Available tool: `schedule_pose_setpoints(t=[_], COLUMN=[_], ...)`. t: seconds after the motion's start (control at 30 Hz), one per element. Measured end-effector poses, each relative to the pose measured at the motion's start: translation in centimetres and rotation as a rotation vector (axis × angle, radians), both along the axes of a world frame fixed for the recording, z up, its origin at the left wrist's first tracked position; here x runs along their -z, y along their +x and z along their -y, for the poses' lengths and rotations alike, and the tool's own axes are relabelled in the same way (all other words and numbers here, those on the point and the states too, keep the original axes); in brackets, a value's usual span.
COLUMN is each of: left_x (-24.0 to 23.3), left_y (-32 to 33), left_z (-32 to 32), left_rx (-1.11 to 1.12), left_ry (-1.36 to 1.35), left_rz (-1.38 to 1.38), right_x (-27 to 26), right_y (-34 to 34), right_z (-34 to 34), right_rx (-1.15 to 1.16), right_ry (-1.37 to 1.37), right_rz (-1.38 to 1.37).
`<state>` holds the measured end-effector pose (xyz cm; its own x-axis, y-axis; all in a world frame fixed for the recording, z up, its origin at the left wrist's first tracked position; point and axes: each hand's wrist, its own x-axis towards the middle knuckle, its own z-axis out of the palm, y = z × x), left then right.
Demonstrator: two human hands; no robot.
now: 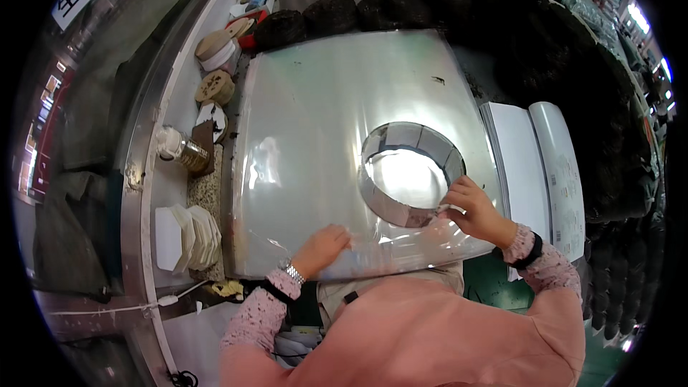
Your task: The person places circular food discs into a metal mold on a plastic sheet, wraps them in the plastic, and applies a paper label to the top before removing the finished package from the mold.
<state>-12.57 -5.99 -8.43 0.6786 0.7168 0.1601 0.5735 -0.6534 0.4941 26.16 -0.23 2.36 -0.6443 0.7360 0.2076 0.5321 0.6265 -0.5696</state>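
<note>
A wide ring-shaped band [384,209] of grey and brownish panels stands on a work surface [306,118] that looks covered in clear plastic. At the band's lower right side is my right hand [473,209], its fingertips pinched on the wall there. A small pale bit shows at those fingertips; what it is I cannot tell. My left hand [322,250], with a metal watch at the wrist, hovers over or rests on the near part of the surface. Its fingertips are blurred, and nothing can be made out in them.
Stacked white octagonal pieces [174,239], a lidded jar [185,149] and round tan discs [215,87] line the left ledge. White sheets [518,156] and a roll [559,172] lie at right. Dark coiled bundles [330,13] pile along the back and right.
</note>
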Motion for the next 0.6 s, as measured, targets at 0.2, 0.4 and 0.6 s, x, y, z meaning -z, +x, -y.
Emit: schedule_pose_setpoints(t=[0.2,0.4,0.6], left_x=[-9.2,-15.8,-1.8], left_y=[0.7,2.3,-3.0], left_z=[-7.9,-3.9,-1.8], left_rx=[-0.248,0.038,-0.451], left_ry=[0.127,0.212,-0.116], left_rz=[0.171,0.058,0.035], right_x=[-7.1,4.3,2.6], right_y=[-2.8,-6.9,-5.7], right_z=[5.3,0.7,4.9], right_rx=[-0.471,-0.132,-0.591], right_ry=[0.007,0.224,-0.375], right_rz=[-0.049,0.010,0.026])
